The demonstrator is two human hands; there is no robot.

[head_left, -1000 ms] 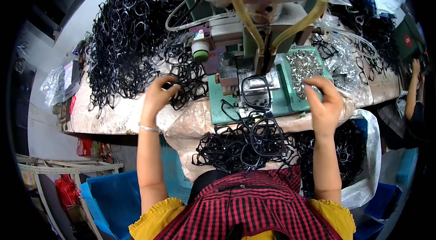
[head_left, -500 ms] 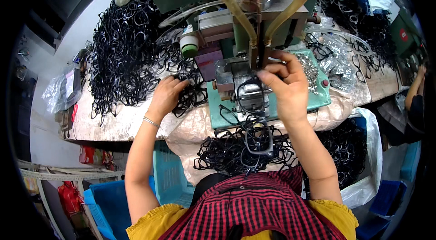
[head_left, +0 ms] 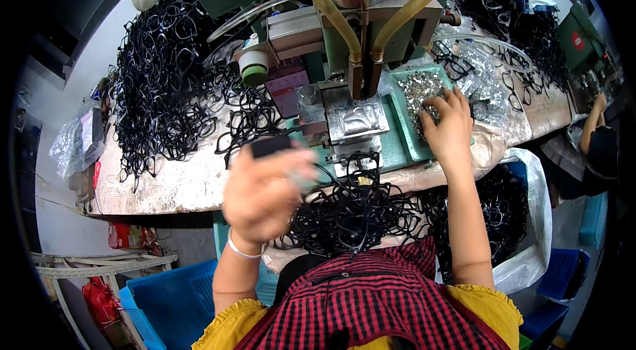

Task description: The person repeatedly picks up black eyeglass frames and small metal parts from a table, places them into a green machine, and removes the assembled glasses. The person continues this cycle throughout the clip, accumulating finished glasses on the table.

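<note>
While the left hand (head_left: 265, 194) grips a black plastic eyeglass frame (head_left: 270, 147) raised above the bench, the right hand's fingers (head_left: 442, 106) pinch into the green tray of small metal parts (head_left: 404, 126); pick one piece only.

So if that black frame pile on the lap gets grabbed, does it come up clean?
Probably not: the frames look interlocked, so several may lift together. Each looks thin and light. Loose ones might slide off toward the bag.
</note>
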